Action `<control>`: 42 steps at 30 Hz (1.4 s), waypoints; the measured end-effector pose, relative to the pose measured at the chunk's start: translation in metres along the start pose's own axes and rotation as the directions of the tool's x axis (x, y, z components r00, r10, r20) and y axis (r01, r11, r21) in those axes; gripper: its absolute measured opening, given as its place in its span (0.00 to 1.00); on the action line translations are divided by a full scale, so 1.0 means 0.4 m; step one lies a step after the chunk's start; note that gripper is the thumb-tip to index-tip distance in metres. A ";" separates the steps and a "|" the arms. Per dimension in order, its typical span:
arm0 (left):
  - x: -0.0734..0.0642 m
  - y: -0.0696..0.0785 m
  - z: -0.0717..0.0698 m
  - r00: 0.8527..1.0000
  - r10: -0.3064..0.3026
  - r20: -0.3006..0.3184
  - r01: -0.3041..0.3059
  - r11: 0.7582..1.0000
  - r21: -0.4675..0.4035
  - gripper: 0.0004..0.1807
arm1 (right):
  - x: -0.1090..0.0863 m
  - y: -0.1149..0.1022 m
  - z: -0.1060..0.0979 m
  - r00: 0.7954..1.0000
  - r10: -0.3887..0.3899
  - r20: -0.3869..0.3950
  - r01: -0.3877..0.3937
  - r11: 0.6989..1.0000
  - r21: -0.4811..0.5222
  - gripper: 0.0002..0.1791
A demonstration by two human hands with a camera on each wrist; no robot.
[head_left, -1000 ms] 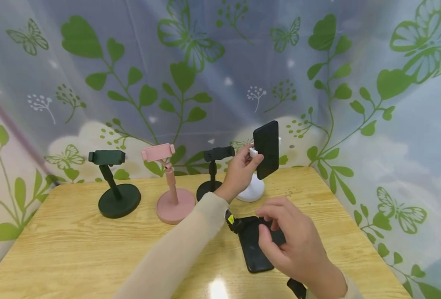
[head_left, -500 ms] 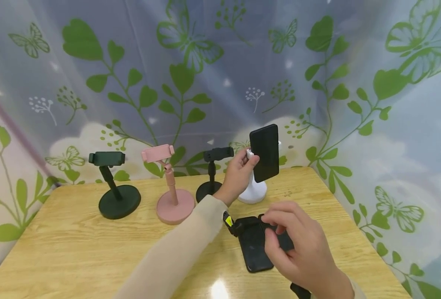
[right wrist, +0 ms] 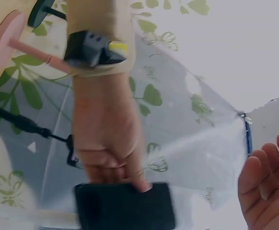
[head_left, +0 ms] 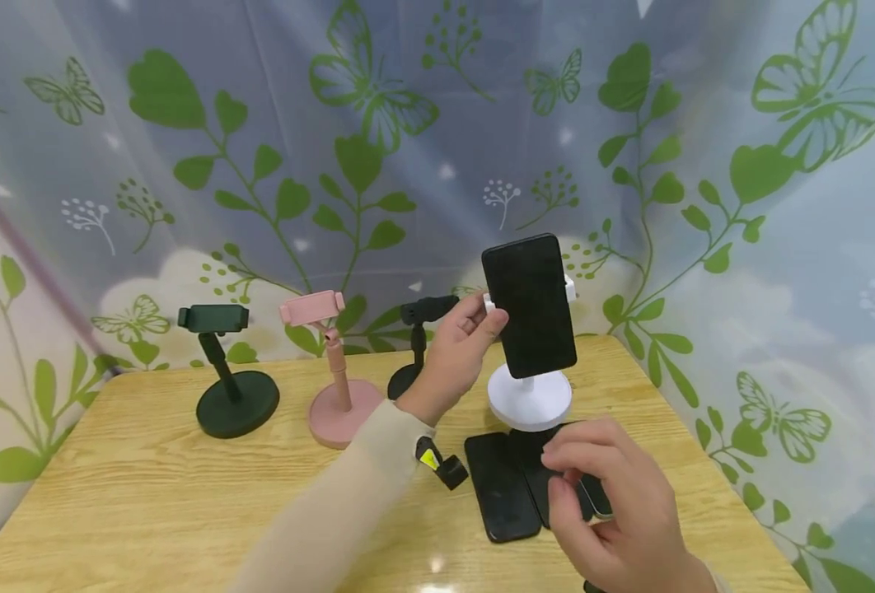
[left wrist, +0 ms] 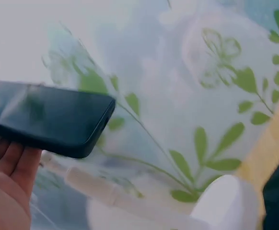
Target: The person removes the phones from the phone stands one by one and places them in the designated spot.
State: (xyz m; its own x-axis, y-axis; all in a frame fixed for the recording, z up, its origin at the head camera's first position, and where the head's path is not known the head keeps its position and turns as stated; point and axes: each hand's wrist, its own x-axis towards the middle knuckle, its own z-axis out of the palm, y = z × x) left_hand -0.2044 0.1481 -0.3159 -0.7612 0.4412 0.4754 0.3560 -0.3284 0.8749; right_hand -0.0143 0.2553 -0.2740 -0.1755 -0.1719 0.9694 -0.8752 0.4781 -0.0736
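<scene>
My left hand [head_left: 448, 354] grips the white phone stand [head_left: 530, 401] by the left end of its clamp, thumb at the edge of a black smartphone [head_left: 532, 305]. That phone sits tall in the clamp, slightly tilted, dark screen facing me. In the left wrist view the phone [left wrist: 53, 117] lies across the fingers, with the stand's white pole [left wrist: 94, 187] below. My right hand [head_left: 623, 502] hovers over flat phones, fingers loosely bent and holding nothing. One flat black phone [head_left: 503, 487] shows fully; the others beside it are partly hidden by that hand.
To the left stand a dark green phone stand [head_left: 237, 403], a pink one [head_left: 344, 408] and a black one [head_left: 428, 310], partly behind my left hand. All are on a wooden table [head_left: 148, 511]. A leaf-patterned curtain [head_left: 408, 206] hangs behind.
The white stand and its phone have come right and nearer to me, and the phone has turned to face me. My left hand moved with them. My right hand shifted slightly right and down.
</scene>
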 end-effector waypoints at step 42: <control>-0.283 0.239 -0.187 0.992 -0.097 -0.080 0.105 0.989 0.107 0.24 | -0.002 0.074 0.130 0.886 0.170 -0.432 0.075 0.866 0.494 0.04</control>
State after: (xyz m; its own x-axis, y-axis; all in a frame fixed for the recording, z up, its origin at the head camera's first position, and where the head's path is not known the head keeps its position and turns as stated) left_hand -0.1246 0.0041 -0.2929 -0.8329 0.4031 0.3793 0.3297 -0.1891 0.9250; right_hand -0.0634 0.2249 -0.2892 -0.1094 0.3008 0.9474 -0.9939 -0.0239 -0.1072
